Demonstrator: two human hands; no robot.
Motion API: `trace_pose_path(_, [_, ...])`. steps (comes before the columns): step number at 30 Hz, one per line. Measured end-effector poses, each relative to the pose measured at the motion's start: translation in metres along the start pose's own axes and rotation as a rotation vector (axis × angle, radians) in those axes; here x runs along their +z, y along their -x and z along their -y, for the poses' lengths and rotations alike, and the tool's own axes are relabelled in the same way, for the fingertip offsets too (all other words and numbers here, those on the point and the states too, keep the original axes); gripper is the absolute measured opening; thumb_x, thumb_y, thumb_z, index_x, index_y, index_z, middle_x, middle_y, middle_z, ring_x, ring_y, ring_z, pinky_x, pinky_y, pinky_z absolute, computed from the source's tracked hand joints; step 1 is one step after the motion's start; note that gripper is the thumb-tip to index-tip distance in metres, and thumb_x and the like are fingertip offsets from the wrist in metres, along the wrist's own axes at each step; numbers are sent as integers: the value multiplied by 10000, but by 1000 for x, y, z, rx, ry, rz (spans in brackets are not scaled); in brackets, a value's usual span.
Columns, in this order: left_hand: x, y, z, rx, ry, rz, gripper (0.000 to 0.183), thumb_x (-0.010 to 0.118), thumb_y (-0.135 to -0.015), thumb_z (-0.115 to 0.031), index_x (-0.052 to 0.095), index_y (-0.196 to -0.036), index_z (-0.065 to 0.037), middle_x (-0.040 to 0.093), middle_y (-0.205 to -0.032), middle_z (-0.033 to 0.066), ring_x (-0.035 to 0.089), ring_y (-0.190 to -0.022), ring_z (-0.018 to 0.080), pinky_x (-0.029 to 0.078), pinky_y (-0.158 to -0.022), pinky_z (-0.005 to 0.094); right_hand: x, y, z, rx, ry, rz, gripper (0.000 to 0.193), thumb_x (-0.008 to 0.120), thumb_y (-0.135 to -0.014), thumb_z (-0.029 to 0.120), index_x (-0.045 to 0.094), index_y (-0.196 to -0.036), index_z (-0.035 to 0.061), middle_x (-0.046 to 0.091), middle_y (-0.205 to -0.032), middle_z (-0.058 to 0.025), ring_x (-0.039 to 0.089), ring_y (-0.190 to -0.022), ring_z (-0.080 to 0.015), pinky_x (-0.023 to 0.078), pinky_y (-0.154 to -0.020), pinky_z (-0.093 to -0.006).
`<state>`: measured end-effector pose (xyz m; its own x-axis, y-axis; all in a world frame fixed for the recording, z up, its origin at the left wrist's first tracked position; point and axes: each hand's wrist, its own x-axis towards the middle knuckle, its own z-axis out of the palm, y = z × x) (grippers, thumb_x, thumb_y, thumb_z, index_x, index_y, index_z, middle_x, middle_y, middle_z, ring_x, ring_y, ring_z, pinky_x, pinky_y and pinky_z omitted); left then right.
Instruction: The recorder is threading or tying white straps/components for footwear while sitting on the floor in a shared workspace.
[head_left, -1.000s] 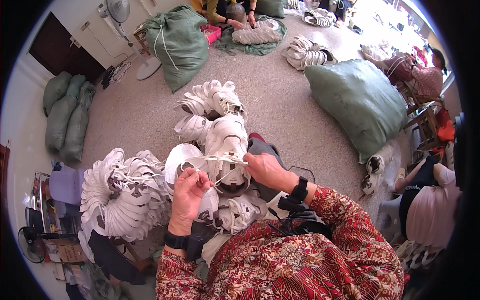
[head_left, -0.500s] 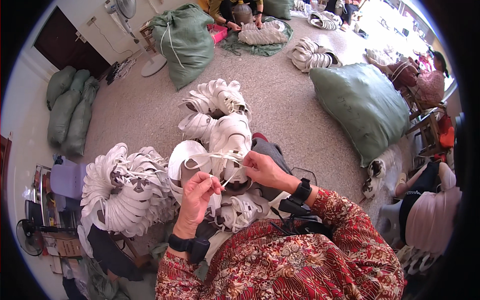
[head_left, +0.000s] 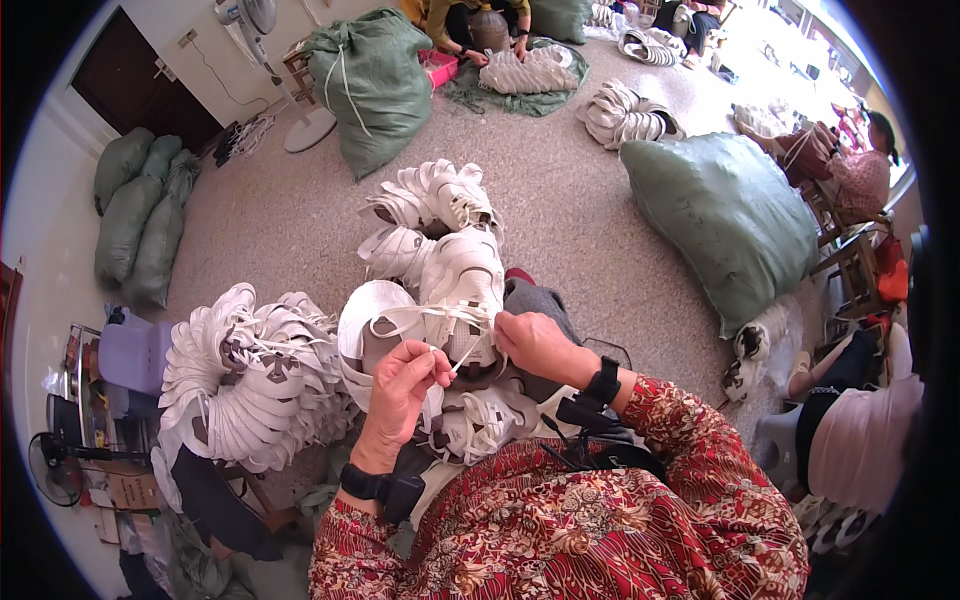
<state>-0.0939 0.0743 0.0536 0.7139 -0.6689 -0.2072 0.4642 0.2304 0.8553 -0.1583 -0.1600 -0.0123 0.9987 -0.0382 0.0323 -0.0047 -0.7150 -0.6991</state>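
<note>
A white shoe upper (head_left: 462, 265) with grey trim lies before me at the end of a curved row of nested uppers. My left hand (head_left: 405, 395) pinches the tip of a white shoelace (head_left: 463, 356) that runs up to the upper's eyelets. At the eyelets' right side, my right hand (head_left: 543, 347) has thumb and fingers pressed together on the lacing; its exact hold is hidden. More lace loops cross the upper to the left, over a second pale upper (head_left: 375, 310). Below my hands sits another laced upper (head_left: 480, 425).
A thick coil of nested uppers (head_left: 265, 400) stands at my left. Green sacks (head_left: 725, 225) stand right, far and left. A standing fan (head_left: 308, 130) is by the back wall. Other people work at the far side and right, one handling an upper stack (head_left: 530, 70).
My left hand has moved slightly up and right, still pinching the lace tip. The right hand has shifted a little right and down. The uppers have stayed in place.
</note>
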Motion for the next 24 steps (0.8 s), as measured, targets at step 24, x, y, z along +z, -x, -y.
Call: trace_pose_path(24, [-36,81,-25,-64,-267,-214,126,584,-936,-96,586,-836,-20,594,-722,41,458,-567,70,409,-561,232,6,-9,-13,-166,67,-269,141,640,-726,155,614,-795,36,589,-890,-139,553,-903,-342,400,-800,-445])
